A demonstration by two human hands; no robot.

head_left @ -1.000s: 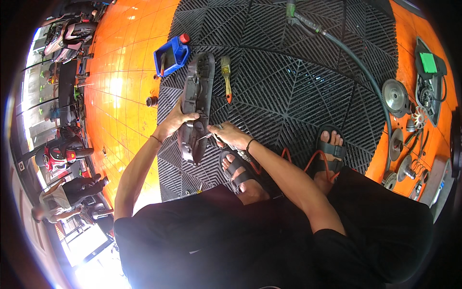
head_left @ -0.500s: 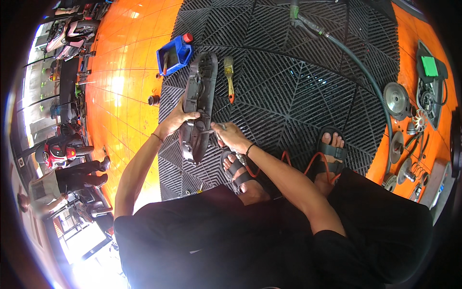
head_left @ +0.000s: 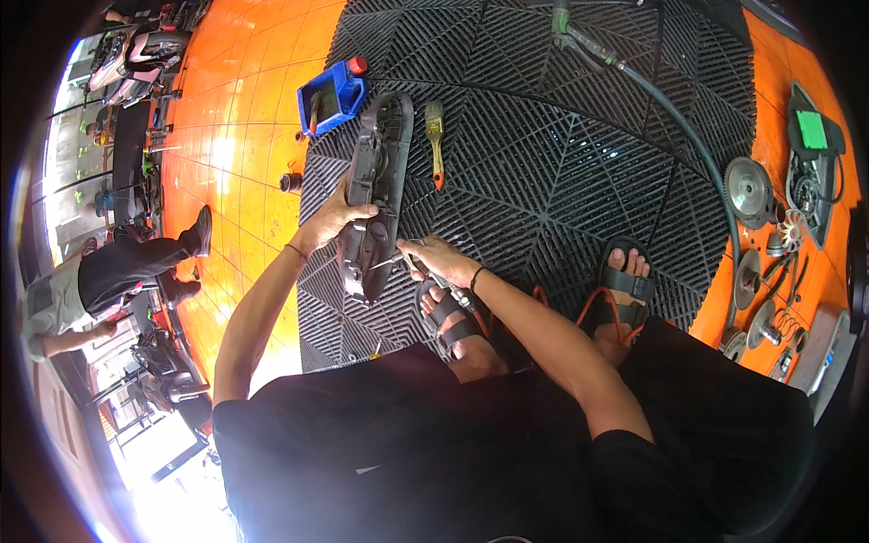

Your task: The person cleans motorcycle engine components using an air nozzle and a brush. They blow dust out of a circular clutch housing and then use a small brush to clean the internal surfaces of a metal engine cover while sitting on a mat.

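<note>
My left hand [head_left: 333,217] grips the side of a long dark engine cover [head_left: 381,149], thumb over its rim, fingers behind it. The cover stands upright above the mat, its ribbed hollow side partly toward me. In my closed right hand [head_left: 444,259] is an air blow gun [head_left: 464,300], mostly hidden by the fingers. Its thin nozzle [head_left: 386,261] points left at the lower part of the cover. A red hose [head_left: 593,294] runs near my sandalled feet. Beyond the cover lie a paintbrush [head_left: 435,145] and a cut-open blue jug [head_left: 329,100] with a red cap.
A black ribbed mat [head_left: 543,172] covers the orange floor [head_left: 244,109]. A thick hose [head_left: 674,109] crosses it. Gears and engine parts [head_left: 749,192] lie at the right. A small dark part [head_left: 291,182] sits left of the mat. Another person [head_left: 127,267] walks at the far left among motorcycles.
The cover has turned slightly in my left hand, and the nozzle now shows clearly against its lower part. The person at the left has stepped forward.
</note>
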